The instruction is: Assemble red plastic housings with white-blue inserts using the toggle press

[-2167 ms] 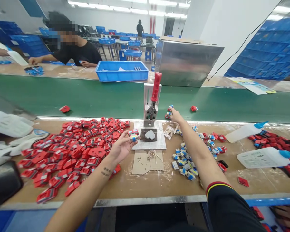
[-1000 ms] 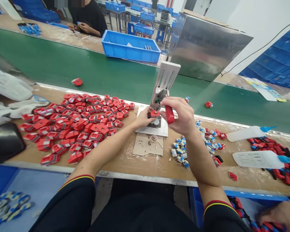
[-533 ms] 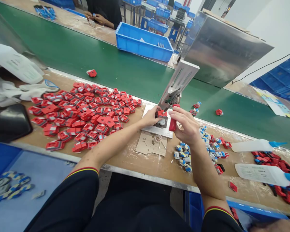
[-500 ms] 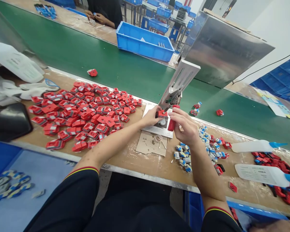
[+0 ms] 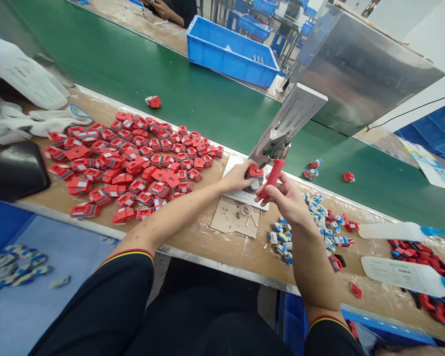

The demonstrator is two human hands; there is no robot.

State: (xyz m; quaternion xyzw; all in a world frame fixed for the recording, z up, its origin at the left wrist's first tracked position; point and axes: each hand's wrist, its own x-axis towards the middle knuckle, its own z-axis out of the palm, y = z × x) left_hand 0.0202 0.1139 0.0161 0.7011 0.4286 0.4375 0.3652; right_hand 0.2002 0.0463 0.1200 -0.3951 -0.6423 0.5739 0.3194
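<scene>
My left hand (image 5: 239, 177) is closed on a small red plastic part (image 5: 255, 171), keeping it on the base of a metal hand press (image 5: 292, 118). Its fingertips are partly hidden behind the part. My right hand (image 5: 288, 199) grips the lower end of the press's red ribbed handle (image 5: 274, 176), thumb on the near side. The handle slants down toward me. Below the base lies a piece of cardboard (image 5: 232, 217) with a rubber band and a cotton swab on it.
Many red and grey parts (image 5: 129, 163) are heaped left. Blue, white and yellow parts (image 5: 282, 237) lie right, beside two squeeze bottles (image 5: 404, 274). A green belt (image 5: 215, 113) runs behind the bench, with a blue crate (image 5: 232, 59) beyond it. Across it, a person's hands (image 5: 161, 9) work.
My right hand has shifted down the red handle, its palm turned more upward, and the handle leans more toward me. My left hand stays at the press. The whole view has shifted slightly.
</scene>
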